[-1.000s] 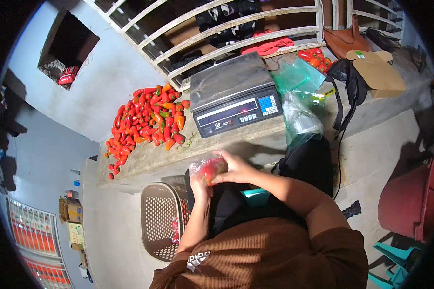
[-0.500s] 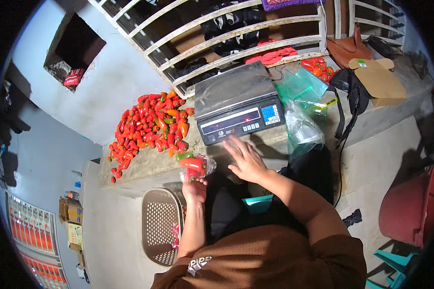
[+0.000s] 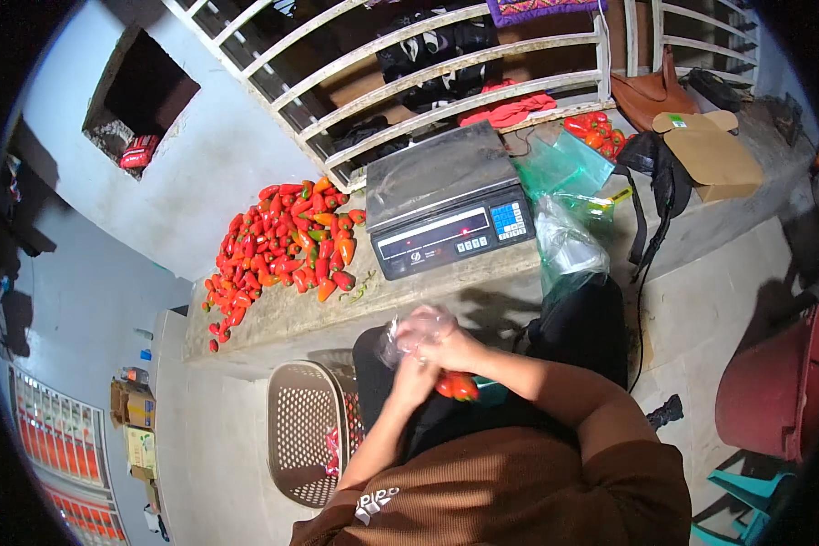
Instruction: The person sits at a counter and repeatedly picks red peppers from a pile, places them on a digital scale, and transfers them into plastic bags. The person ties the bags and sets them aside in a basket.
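My left hand [image 3: 413, 379] and my right hand [image 3: 439, 338] are together above my lap, closed on a clear plastic bag of peppers [image 3: 457, 386]. The red and orange peppers hang beneath my wrists, while loose film bunches up around my fingers. Motion smears the right fingers, and the hands hide much of the bag. Ahead of them, a flat-topped digital scale [image 3: 450, 196] rests on the concrete ledge, its platform bare. To its left lies a loose heap of red, orange and a few green peppers [image 3: 287, 232].
Beside my left leg stands a beige slotted basket [image 3: 287, 400] holding some red bagged peppers. Clear and green plastic bags [image 3: 569, 241] lie right of the scale. Farther along are more peppers [image 3: 596, 135], a black strapped bag [image 3: 660, 177] and a cardboard box [image 3: 710, 155]. A red tub [image 3: 764, 391] stands at right.
My left hand has brought the pepper bag back over my lap and turned it so the peppers hang down. My right hand has come from near the scale onto the bag.
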The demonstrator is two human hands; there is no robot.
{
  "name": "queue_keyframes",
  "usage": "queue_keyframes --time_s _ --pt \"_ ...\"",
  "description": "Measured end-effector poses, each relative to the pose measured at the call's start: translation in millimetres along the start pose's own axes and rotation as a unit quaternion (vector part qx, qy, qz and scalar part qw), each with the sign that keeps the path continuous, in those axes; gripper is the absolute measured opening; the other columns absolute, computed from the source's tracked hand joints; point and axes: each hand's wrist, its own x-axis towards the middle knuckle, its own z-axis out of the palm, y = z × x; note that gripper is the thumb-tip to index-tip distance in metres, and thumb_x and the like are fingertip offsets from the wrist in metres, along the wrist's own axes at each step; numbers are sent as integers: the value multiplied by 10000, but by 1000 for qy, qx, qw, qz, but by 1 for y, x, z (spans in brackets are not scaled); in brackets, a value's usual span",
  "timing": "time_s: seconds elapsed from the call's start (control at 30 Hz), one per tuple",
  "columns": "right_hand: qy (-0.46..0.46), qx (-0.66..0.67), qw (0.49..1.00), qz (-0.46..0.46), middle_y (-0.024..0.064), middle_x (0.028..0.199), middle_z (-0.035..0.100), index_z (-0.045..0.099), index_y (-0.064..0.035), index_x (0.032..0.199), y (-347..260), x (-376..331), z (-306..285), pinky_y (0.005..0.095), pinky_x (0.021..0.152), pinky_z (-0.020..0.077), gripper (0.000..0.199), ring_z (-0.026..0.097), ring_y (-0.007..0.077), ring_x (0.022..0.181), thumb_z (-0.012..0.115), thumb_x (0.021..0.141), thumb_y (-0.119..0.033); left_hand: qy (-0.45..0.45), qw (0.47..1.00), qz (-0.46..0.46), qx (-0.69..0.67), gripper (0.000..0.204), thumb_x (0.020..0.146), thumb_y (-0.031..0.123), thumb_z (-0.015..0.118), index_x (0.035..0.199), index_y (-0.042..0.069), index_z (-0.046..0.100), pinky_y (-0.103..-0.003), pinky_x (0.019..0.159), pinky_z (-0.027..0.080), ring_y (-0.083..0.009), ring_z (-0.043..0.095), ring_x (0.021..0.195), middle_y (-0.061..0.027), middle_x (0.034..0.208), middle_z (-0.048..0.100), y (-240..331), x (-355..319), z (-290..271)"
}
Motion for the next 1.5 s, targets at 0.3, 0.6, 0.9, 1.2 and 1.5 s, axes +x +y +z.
queue_keyframes --time_s 0.3,0.6,0.9,1.2,1.5 --pt "73 65 993 63 88 820 549 508 -23 964 -35 12 -44 312 715 439 287 543 207 809 620 766 -199 -59 998 -20 -6 263 842 229 486 732 6 573 -358 763 407 -253 519 781 -128 791 577 -9 7 27" --pt "-170 -424 868 -193 67 1408 153 339 -283 1281 -50 5 -50 554 968 212 741 207 341 1252 660 623 -169 255 774 -324 -480 300 906 357 367 813 94 478 -318 636 432 -156 520 691 -43 743 531 -43 22 -48" --pt "-178 10 971 158 163 1056 535 515 -37 1052 9 1 -31 344 928 308 626 490 260 1007 580 688 -543 207 958 -199 -3 438 916 335 327 661 4 460 -359 473 326 -176 477 524 -62 531 476 -3 2 -35" --pt "-277 485 773 300 74 777 597 600 -35 896 -4 -6 -5 301 764 407 684 567 171 709 253 827 -621 264 896 -214 -286 403 887 379 411 805 8 545 -296 552 443 -170 530 575 -61 722 558 -28 -5 -51" --pt "-160 -266 927 -210 141 1306 294 322 -291 1276 -34 -3 -27 464 901 334 852 349 348 1138 724 533 -182 227 793 -299 -479 282 881 258 391 836 20 535 -338 561 466 -239 584 652 -124 765 588 -52 -10 -21"
